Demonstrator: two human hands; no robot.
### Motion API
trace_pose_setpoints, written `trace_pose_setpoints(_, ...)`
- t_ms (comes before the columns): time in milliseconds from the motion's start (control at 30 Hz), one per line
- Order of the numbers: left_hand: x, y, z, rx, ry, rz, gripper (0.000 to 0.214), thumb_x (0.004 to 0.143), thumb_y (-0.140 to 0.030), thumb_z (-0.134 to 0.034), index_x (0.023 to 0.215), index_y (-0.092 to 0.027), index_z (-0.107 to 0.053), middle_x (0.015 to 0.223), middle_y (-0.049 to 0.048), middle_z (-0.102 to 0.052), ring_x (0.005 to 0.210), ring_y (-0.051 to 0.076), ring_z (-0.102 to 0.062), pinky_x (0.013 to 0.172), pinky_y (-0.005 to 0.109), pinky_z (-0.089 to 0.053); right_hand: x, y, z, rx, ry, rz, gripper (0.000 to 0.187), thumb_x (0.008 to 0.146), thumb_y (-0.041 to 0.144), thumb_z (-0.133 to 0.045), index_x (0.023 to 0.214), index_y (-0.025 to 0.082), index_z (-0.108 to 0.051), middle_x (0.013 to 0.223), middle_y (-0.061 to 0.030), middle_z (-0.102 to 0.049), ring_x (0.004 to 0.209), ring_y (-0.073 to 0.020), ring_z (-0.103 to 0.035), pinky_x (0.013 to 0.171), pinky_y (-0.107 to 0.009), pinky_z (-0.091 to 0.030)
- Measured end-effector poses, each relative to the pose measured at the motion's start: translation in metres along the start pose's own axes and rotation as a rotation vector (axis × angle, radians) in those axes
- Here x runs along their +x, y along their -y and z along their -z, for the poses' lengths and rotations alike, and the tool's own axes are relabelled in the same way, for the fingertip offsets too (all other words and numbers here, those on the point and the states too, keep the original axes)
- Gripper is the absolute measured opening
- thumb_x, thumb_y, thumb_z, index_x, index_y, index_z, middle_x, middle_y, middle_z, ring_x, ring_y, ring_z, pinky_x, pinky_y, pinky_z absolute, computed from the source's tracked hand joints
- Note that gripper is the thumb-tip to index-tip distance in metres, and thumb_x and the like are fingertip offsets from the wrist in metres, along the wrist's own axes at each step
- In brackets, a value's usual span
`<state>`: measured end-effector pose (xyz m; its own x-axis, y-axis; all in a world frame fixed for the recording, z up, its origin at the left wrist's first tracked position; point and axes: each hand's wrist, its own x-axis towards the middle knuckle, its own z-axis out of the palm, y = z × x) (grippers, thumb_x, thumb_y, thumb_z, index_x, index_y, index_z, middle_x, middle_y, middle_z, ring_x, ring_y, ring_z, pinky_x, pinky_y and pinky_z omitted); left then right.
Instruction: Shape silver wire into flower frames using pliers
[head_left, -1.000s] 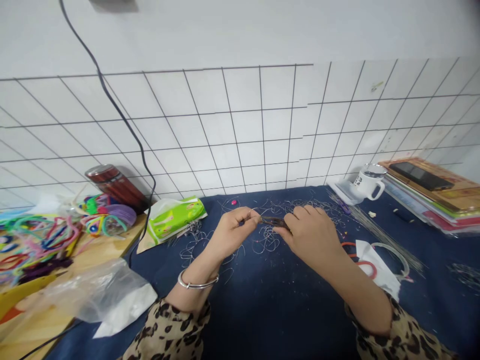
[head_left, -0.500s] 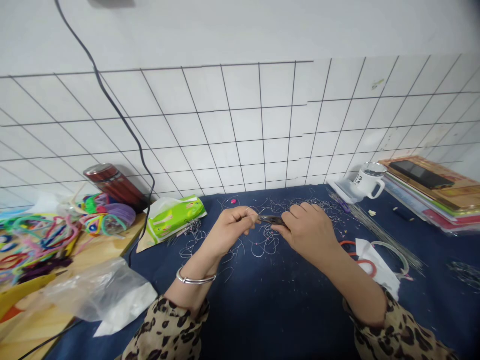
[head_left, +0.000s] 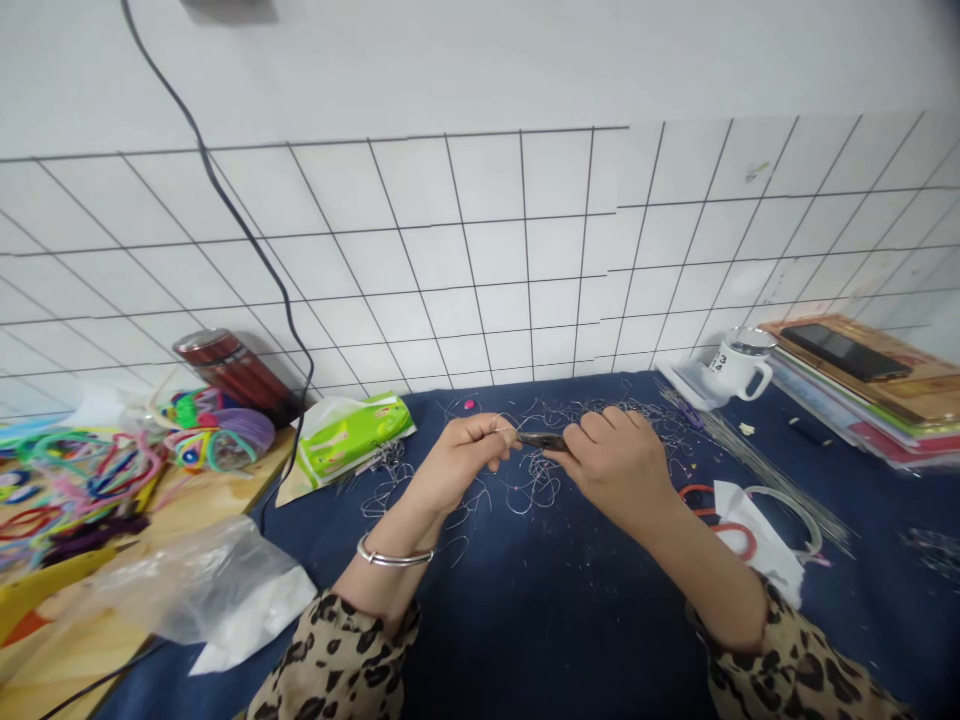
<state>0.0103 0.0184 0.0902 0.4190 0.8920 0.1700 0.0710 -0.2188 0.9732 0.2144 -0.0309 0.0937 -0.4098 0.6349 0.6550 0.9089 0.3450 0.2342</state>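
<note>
My right hand (head_left: 613,455) is closed round the handles of a pair of pliers (head_left: 541,440), whose jaws point left. At the jaw tip, my left hand (head_left: 466,455) pinches a thin wire (head_left: 504,426) between thumb and fingers. The jaws meet the wire close to my left fingertips; how they grip it is too small to make out. Behind and below both hands, a tangle of loose wire pieces (head_left: 534,488) lies on the dark blue cloth (head_left: 555,620).
At left are a green tissue pack (head_left: 349,435), a plastic bag (head_left: 217,580), a red flask (head_left: 236,370) and colourful pipe cleaners (head_left: 90,465). At right lie straight wires (head_left: 780,480), orange-handled scissors (head_left: 739,540), a white mug (head_left: 742,365) and a stack of books (head_left: 885,400) under a phone (head_left: 846,352).
The pliers have turned slightly in my right hand, and their jaws look more edge-on. Both hands stay in nearly the same place; the whole view has shifted a little.
</note>
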Motion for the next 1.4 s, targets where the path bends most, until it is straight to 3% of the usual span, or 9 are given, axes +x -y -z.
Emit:
trace_pose_setpoints(167,0.002,0.001,0.002,-0.075,-0.006,0.011,0.015,0.08,-0.024,-0.057,0.072,-0.012,-0.064,0.062,0.0008,-0.055,0.055,0.008,-0.046,0.05,0.019,-0.035,-0.002,0.009,-0.005,-0.034,-0.029,-0.056,0.028,0.088,0.041,-0.047,0.074,0.018,-0.054,0.068,-0.0027,-0.048,0.069,-0.0166,-0.036,0.064,-0.033,-0.02)
trace_pose_setpoints(367,0.006,0.006,0.004,-0.133,0.07,0.087,0.013,0.078,-0.021,-0.056,0.072,-0.012,-0.064,0.067,0.0027,-0.058,0.059,0.01,-0.049,0.051,0.019,-0.036,-0.007,0.006,-0.008,-0.075,-0.061,0.003,0.027,0.087,0.04,-0.048,0.076,0.017,-0.056,0.066,-0.0021,-0.047,0.067,-0.0159,-0.034,0.063,-0.033,-0.02)
trace_pose_setpoints(633,0.009,0.011,0.005,-0.113,0.119,0.119,0.01,0.075,-0.02,-0.058,0.073,-0.012,-0.064,0.071,0.0034,-0.06,0.062,0.01,-0.051,0.053,0.02,-0.038,-0.002,-0.008,-0.013,0.045,0.037,0.048,0.029,0.085,0.043,-0.05,0.072,0.018,-0.055,0.068,-0.0028,-0.049,0.07,-0.0164,-0.035,0.065,-0.032,-0.02)
trace_pose_setpoints(867,0.012,0.015,0.006,-0.167,0.117,0.164,0.011,0.076,-0.021,-0.059,0.073,-0.012,-0.065,0.07,0.0034,-0.06,0.062,0.01,-0.051,0.052,0.019,-0.037,-0.009,-0.002,-0.027,0.046,0.012,-0.01,0.031,0.087,0.043,-0.046,0.073,0.017,-0.056,0.069,-0.0035,-0.049,0.07,-0.0167,-0.035,0.066,-0.032,-0.021)
trace_pose_setpoints(1000,0.015,0.019,0.004,-0.168,0.106,0.189,0.012,0.075,-0.022,-0.06,0.073,-0.012,-0.066,0.068,0.0035,-0.06,0.061,0.01,-0.05,0.052,0.02,-0.037,-0.014,-0.004,-0.032,-0.007,-0.014,0.023,0.026,0.087,0.04,-0.047,0.082,0.017,-0.057,0.069,-0.0029,-0.048,0.07,-0.0167,-0.034,0.065,-0.033,-0.02)
trace_pose_setpoints(1400,0.015,0.022,0.0,-0.121,0.108,0.202,0.012,0.074,-0.022,-0.059,0.07,-0.012,-0.066,0.065,0.0031,-0.059,0.058,0.01,-0.049,0.051,0.019,-0.036,-0.017,-0.009,-0.034,0.014,-0.012,0.054,0.022,0.088,0.035,-0.047,0.078,0.017,-0.056,0.068,-0.0023,-0.047,0.067,-0.0159,-0.032,0.062,-0.033,-0.018)
